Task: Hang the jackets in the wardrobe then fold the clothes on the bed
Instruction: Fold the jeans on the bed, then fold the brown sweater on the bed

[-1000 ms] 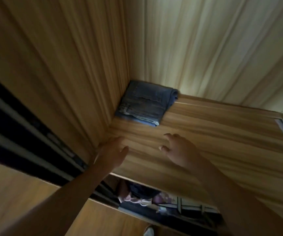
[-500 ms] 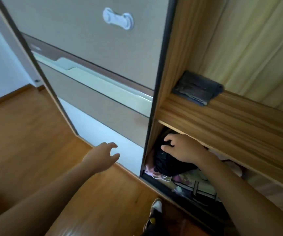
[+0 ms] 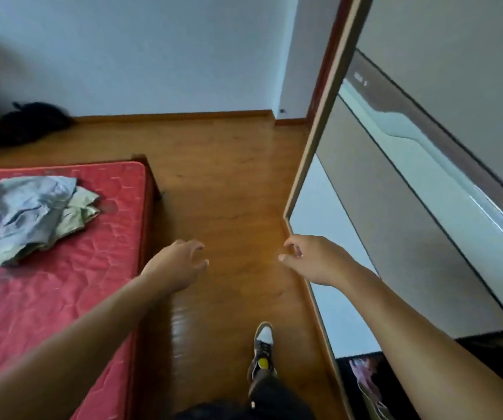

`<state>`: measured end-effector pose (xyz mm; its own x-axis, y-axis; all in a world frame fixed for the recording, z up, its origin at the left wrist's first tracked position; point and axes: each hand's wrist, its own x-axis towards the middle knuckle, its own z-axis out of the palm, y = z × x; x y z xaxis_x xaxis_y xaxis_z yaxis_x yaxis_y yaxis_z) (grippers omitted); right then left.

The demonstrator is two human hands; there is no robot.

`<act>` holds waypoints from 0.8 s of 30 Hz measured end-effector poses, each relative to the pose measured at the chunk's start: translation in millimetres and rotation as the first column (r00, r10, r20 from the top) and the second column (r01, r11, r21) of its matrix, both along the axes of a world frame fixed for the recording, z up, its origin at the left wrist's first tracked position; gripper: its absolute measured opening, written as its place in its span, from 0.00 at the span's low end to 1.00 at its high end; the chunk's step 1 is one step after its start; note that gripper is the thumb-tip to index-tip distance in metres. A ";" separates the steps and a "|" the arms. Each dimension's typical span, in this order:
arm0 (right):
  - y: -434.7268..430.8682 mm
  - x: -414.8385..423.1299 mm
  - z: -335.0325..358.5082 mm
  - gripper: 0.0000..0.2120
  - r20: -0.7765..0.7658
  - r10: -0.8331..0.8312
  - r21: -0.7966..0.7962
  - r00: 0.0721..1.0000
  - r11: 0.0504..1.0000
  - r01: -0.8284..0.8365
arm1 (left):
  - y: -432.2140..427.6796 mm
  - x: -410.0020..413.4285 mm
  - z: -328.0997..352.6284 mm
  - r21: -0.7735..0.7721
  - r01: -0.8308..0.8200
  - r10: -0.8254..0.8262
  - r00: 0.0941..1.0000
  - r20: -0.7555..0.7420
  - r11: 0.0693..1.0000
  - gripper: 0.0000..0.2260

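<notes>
A crumpled pile of clothes (image 3: 29,213), grey-blue over pale green, lies on the red mattress (image 3: 62,286) at the left. My left hand (image 3: 177,265) hovers over the wooden floor beside the bed's corner, fingers loosely curled, holding nothing. My right hand (image 3: 310,259) hangs in front of the wardrobe's sliding door (image 3: 401,207), fingers relaxed and empty. Both hands are well apart from the clothes. The wardrobe's inside shows only as a dark strip at the bottom right.
A wooden floor (image 3: 229,183) runs between the bed and the wardrobe. A dark bag or heap (image 3: 29,122) sits on the floor against the far wall. My shoe (image 3: 262,350) stands on the floor near the wardrobe's base.
My view has swung left from the wardrobe shelf with folded jeans to the bed and floor. My right hand has come out of the wardrobe's lower compartment; both hands now hang empty.
</notes>
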<state>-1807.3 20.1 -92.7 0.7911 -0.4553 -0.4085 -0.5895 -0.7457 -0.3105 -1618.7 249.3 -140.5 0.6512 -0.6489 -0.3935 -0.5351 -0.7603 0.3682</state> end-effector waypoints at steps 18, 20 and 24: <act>152.5 337.5 -42.5 0.24 -0.039 0.908 0.071 0.418 0.419 -0.905 | 177.6 -6.1 -18.6 0.113 -0.872 0.879 0.476 -0.024 0.476 0.23; 189.7 340.4 -47.2 0.24 -0.041 0.948 0.095 0.317 0.319 -0.943 | 195.4 -29.1 -20.6 0.130 -0.926 0.934 0.356 -0.020 0.356 0.23; 256.5 335.5 -52.9 0.23 -0.036 0.991 0.101 0.132 0.135 -0.986 | 226.6 -70.6 -25.9 0.150 -0.977 0.988 0.149 -0.038 0.153 0.24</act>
<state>-1471.7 276.6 -145.6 0.5106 0.7132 -0.4801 0.6248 -0.6915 -0.3627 -1689.3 475.9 -166.5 0.6702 0.5384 -0.5107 0.7196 -0.6399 0.2696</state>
